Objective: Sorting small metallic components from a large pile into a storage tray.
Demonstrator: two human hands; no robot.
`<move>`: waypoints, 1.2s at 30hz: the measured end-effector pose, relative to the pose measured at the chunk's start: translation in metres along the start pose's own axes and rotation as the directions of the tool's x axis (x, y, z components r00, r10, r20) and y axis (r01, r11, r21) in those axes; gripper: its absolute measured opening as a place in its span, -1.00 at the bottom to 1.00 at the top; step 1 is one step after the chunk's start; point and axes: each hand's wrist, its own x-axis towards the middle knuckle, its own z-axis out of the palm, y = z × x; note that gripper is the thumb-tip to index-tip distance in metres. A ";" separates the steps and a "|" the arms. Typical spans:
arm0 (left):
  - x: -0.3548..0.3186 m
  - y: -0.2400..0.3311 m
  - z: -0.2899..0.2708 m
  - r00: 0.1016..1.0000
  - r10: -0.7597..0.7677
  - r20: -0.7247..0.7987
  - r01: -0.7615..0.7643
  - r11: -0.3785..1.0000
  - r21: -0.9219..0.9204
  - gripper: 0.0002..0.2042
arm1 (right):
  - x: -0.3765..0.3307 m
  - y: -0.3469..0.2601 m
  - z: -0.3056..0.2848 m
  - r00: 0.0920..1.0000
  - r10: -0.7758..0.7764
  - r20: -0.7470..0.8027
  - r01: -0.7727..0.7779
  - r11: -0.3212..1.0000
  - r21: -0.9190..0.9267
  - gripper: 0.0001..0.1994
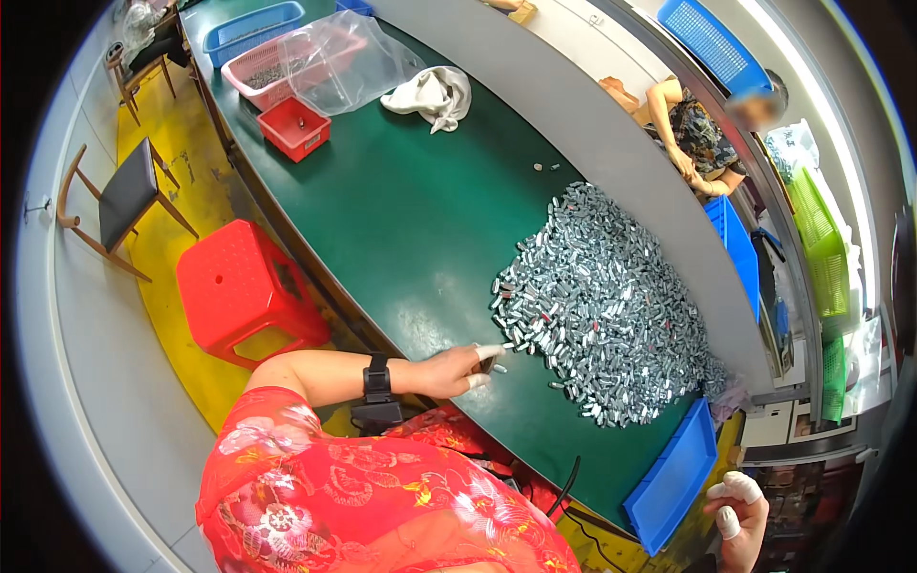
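Note:
My left hand (451, 371), with white covers on its fingertips, reaches over the green table at the near edge of a large pile of small silvery metal pieces (602, 306). Its fingers are bent around a small metal piece (501, 369) that shows at the tips; the grip is partly hidden. My right hand (743, 523) is raised at the lower right, beyond the blue tray (673, 477). Its fingers are curled, with the covered thumb and forefinger apart and nothing visible between them.
A red bin (294, 129), pink basket (250, 78), blue basket (250, 31), clear plastic bag (353, 67) and white cloth (435, 97) stand or lie at the table's far left. A red stool (229, 286) is beside the table. Another person (702, 134) sits across the grey divider (611, 162).

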 end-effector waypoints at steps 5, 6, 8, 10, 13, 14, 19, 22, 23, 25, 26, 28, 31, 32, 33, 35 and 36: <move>-0.004 0.000 -0.005 0.999 0.027 0.028 -0.027 1.000 -0.003 -0.48 | 0.030 0.002 -0.002 0.998 0.042 0.048 -0.042 0.999 -0.002 -0.60; -0.004 0.000 -0.004 0.999 0.028 0.035 -0.028 1.000 -0.005 -0.48 | 0.034 0.002 -0.003 0.998 0.047 0.044 -0.047 0.999 0.000 -0.60; -0.004 0.001 -0.004 0.999 -0.038 -0.013 0.037 0.997 -0.068 -0.49 | 0.043 0.002 -0.005 0.995 0.073 0.072 -0.076 0.996 0.039 -0.59; -0.006 0.003 -0.006 0.996 -0.075 -0.041 0.071 0.993 -0.099 -0.49 | 0.057 0.005 -0.007 0.992 0.082 0.093 -0.087 0.995 0.057 -0.59; -0.006 0.002 -0.006 0.987 -0.127 -0.095 0.114 0.984 -0.137 -0.50 | 0.080 0.012 -0.009 0.994 -0.054 0.095 0.038 0.986 0.162 -0.49; -0.006 0.003 -0.006 0.988 -0.124 -0.096 0.110 0.984 -0.143 -0.50 | 0.085 0.012 -0.012 0.994 -0.052 0.092 0.037 0.987 0.156 -0.49; -0.003 0.008 -0.002 0.981 -0.160 -0.113 0.147 0.983 -0.111 -0.51 | 0.101 0.006 -0.020 0.990 -0.048 0.136 0.022 0.983 0.182 -0.51; -0.004 0.010 0.000 0.977 -0.168 -0.130 0.160 0.985 -0.068 -0.52 | 0.093 0.015 -0.014 0.985 -0.079 0.154 0.043 0.973 0.226 -0.54; -0.004 0.011 0.003 0.975 -0.167 -0.146 0.166 0.986 -0.020 -0.52 | 0.085 0.022 -0.012 0.982 -0.082 0.173 0.038 0.970 0.240 -0.55; -0.003 0.014 0.008 0.968 -0.168 -0.185 0.184 0.980 0.078 -0.52 | 0.075 0.036 -0.005 0.972 -0.093 0.216 0.032 0.962 0.271 -0.58; -0.001 0.016 0.009 0.967 -0.170 -0.190 0.189 0.978 0.087 -0.52 | 0.072 0.041 0.000 0.970 -0.102 0.220 0.038 0.960 0.278 -0.58; 0.002 0.024 0.014 0.967 -0.194 -0.165 0.225 0.955 0.191 -0.52 | 0.068 0.048 0.009 0.943 -0.110 0.315 0.024 0.964 0.266 -0.61; 0.003 0.025 0.024 0.964 -0.190 -0.187 0.239 0.925 0.294 -0.50 | 0.072 0.063 0.021 0.889 -0.145 0.434 0.036 0.968 0.250 -0.62; 0.004 0.023 0.026 0.965 -0.151 -0.214 0.220 0.912 0.347 -0.49 | 0.078 0.068 0.027 0.854 -0.178 0.489 0.065 0.969 0.239 -0.62; 0.002 0.021 0.028 0.965 -0.110 -0.238 0.201 0.894 0.400 -0.48 | 0.081 0.075 0.032 0.815 -0.208 0.541 0.095 0.969 0.230 -0.62; 0.002 0.019 0.029 0.959 -0.128 -0.253 0.227 0.880 0.416 -0.49 | 0.085 0.088 0.040 0.800 -0.216 0.560 0.082 0.963 0.255 -0.63; 0.002 0.019 0.030 0.956 -0.139 -0.260 0.242 0.872 0.425 -0.49 | 0.086 0.094 0.043 0.793 -0.214 0.571 0.063 0.960 0.273 -0.63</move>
